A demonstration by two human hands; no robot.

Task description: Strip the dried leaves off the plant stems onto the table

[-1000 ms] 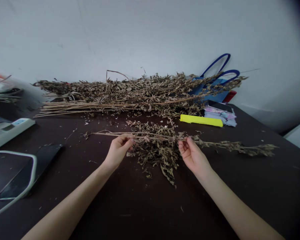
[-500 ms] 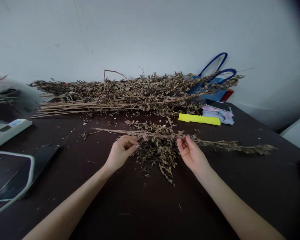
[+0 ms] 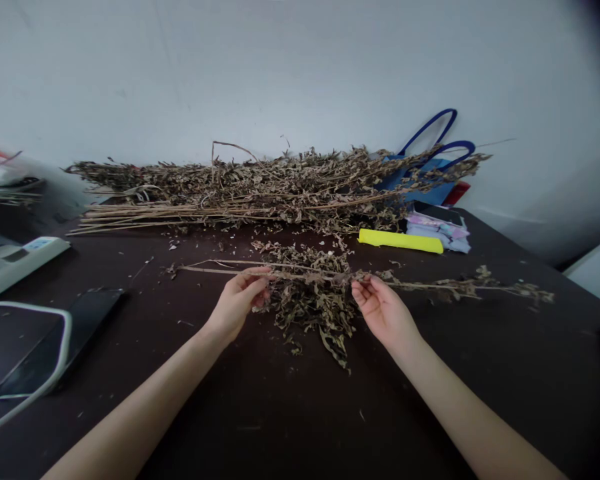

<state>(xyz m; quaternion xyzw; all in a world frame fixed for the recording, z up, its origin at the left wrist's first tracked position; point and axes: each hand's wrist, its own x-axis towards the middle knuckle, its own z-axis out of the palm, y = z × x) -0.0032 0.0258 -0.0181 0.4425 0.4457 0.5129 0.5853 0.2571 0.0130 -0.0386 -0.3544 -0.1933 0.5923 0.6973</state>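
I hold one long dried plant stem (image 3: 430, 287) level above a dark table (image 3: 290, 413). My left hand (image 3: 237, 303) pinches its bare end at the left. My right hand (image 3: 383, 310) pinches it further right, where the dry leaves begin; the leafy tip reaches out to the right. Under the stem, between my hands, lies a small heap of stripped dry leaves (image 3: 313, 303).
A big bundle of dried stems (image 3: 260, 190) lies along the wall. A yellow bar (image 3: 400, 241), folded cloth (image 3: 440, 230) and a blue bag (image 3: 430, 170) sit at the back right. A black phone (image 3: 55, 340), white cable (image 3: 40, 373) and white device (image 3: 15, 260) lie left.
My left hand let go briefly, then pinched the stem again. My right hand slid slightly left along it, and the leafy tip rose a little.
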